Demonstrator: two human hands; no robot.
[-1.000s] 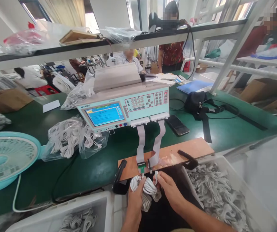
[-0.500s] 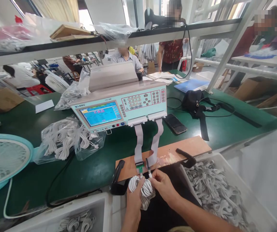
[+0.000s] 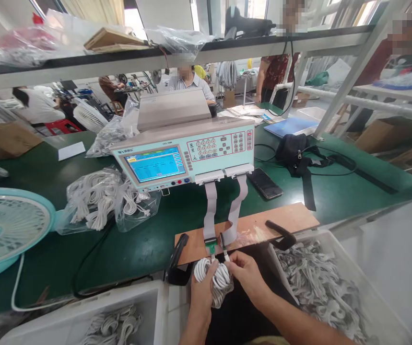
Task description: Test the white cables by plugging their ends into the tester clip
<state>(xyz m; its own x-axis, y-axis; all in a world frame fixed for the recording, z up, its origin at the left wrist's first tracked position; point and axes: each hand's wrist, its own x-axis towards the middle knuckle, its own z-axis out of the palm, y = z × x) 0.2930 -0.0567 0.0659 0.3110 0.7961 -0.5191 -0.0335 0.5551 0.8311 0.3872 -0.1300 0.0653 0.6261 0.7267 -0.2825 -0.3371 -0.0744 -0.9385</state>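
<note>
My left hand (image 3: 201,290) is closed around a coiled white cable (image 3: 222,276), thumb on top. My right hand (image 3: 246,272) pinches the white plug (image 3: 226,256) at one cable end, just below a small dark-edged connector board (image 3: 222,240). The cable's other plug meets a small green circuit board (image 3: 211,247); how far either plug is seated I cannot tell. Two grey ribbon cables (image 3: 210,206) run from these boards up to a light-blue tester (image 3: 223,147) with a lit screen (image 3: 157,164). A wooden board (image 3: 259,227) lies under the connectors.
Black clamps (image 3: 177,261) hold the wooden board at the green table's edge. White bins of coiled cables stand at right (image 3: 330,235) and left (image 3: 155,299). Bagged cables (image 3: 96,196), a fan (image 3: 7,230), a phone (image 3: 266,184) and a black bag (image 3: 292,149) lie around. Several people are beyond.
The large red characters on the tester's screen have disappeared, leaving blue rows. The view has shifted slightly; both hands keep their hold on the cable and plug.
</note>
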